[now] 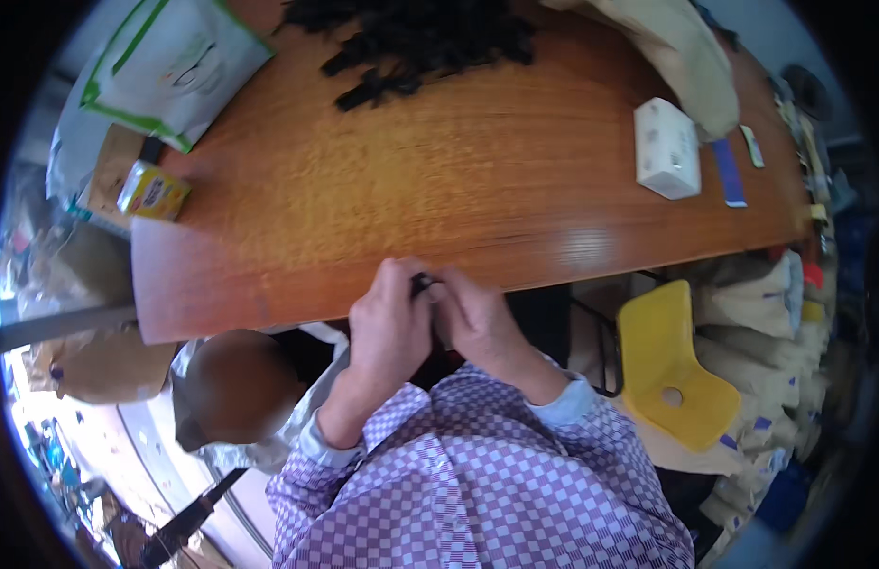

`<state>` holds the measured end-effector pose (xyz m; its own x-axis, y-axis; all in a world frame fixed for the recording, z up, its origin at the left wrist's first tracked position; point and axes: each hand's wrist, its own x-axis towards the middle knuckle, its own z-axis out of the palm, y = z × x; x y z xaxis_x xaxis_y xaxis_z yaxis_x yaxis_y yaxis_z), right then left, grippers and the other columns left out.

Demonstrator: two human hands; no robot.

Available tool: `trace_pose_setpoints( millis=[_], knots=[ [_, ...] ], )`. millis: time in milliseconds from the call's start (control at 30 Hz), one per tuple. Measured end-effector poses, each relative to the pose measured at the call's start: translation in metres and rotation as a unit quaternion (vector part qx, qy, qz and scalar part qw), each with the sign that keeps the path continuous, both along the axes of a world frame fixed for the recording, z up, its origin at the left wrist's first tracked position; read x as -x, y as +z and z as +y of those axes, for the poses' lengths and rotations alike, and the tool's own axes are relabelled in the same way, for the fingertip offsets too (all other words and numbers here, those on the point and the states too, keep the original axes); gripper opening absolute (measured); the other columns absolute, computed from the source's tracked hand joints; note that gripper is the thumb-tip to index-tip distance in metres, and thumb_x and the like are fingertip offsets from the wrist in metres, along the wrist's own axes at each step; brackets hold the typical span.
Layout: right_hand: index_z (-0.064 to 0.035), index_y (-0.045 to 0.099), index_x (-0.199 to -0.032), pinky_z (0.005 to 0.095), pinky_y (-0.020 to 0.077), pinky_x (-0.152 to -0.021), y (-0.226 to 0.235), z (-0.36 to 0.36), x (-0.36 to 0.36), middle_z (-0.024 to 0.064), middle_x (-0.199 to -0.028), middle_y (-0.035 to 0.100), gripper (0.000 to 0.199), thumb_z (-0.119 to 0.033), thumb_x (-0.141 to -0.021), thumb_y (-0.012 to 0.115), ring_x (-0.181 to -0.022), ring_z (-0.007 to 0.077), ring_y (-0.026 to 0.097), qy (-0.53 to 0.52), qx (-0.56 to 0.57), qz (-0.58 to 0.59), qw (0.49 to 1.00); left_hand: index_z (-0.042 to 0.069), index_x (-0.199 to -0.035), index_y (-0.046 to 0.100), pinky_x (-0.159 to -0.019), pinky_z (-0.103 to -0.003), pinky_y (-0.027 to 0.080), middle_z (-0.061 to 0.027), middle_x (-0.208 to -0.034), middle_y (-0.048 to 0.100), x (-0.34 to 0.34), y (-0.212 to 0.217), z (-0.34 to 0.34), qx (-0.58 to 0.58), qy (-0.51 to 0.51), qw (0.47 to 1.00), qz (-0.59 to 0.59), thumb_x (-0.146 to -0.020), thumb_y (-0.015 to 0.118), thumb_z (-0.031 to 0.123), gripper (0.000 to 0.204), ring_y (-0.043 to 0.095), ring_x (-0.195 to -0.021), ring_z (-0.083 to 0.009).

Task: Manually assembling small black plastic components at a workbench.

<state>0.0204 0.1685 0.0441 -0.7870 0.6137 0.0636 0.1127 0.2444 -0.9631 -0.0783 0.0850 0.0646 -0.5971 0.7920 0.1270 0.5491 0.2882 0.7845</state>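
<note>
Where both hands [434, 318] meet, small black piece [421, 283]

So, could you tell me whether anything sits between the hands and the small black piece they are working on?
Nothing visible does: the left hand and right hand already pinch the small black piece between them at the table edge.
</note>
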Motion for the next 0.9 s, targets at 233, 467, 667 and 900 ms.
trace_pose_setpoints(
  millis=[233,467,667,900],
  knots=[
    [-0.0025,0.055,-0.103,0.0286,0.043,-0.052,-0.008,0.013,-0.016,0.0069,-0.072,0.061,0.012,-0.01,-0.094,0.051,-0.06,0.0167,0.059,-0.081,0.04,0.012,0.996,0.005,-0.104,0.048,-0.06,-0.024,0.048,-0.0069,-0.086,0.059,0.004,-0.012,0.009,-0.1,-0.035,0.972,-0.208,-0.088,0.055,0.001,0.018,0.058,-0.069,-0.014],
    [-0.0048,0.056,-0.1,0.0139,0.0291,-0.044,0.008,0.019,-0.009,-0.0018,-0.071,0.058,0.012,-0.015,-0.096,0.05,-0.051,-0.0008,0.041,-0.014,0.302,0.063,0.951,0.01,-0.131,0.042,-0.06,-0.02,0.043,-0.0046,-0.094,0.058,0.017,0.0,-0.007,-0.229,-0.029,0.731,-0.642,-0.096,0.049,0.015,0.036,0.058,-0.073,-0.0107],
    [-0.006,0.056,-0.108,0.015,0.0313,-0.042,0.001,0.028,-0.008,-0.0005,-0.079,0.061,0.022,-0.022,-0.092,0.058,-0.052,0.002,0.047,0.03,0.394,0.106,0.913,0.008,-0.131,0.043,-0.051,-0.018,0.036,-0.0027,-0.083,0.056,0.019,-0.002,-0.01,-0.14,-0.127,0.783,-0.592,-0.096,0.049,0.019,0.037,0.052,-0.062,-0.0079],
    [-0.0053,0.056,-0.109,0.0156,0.0421,-0.052,0.001,0.037,-0.018,0.0015,-0.091,0.062,0.027,-0.021,-0.089,0.062,-0.069,0.0065,0.061,0.162,0.506,0.077,0.844,0.006,-0.128,0.045,-0.046,-0.018,0.031,-0.0035,-0.082,0.057,0.014,-0.009,-0.012,-0.167,-0.221,0.676,-0.683,-0.096,0.05,0.02,0.036,0.051,-0.059,-0.0086]
  ],
)
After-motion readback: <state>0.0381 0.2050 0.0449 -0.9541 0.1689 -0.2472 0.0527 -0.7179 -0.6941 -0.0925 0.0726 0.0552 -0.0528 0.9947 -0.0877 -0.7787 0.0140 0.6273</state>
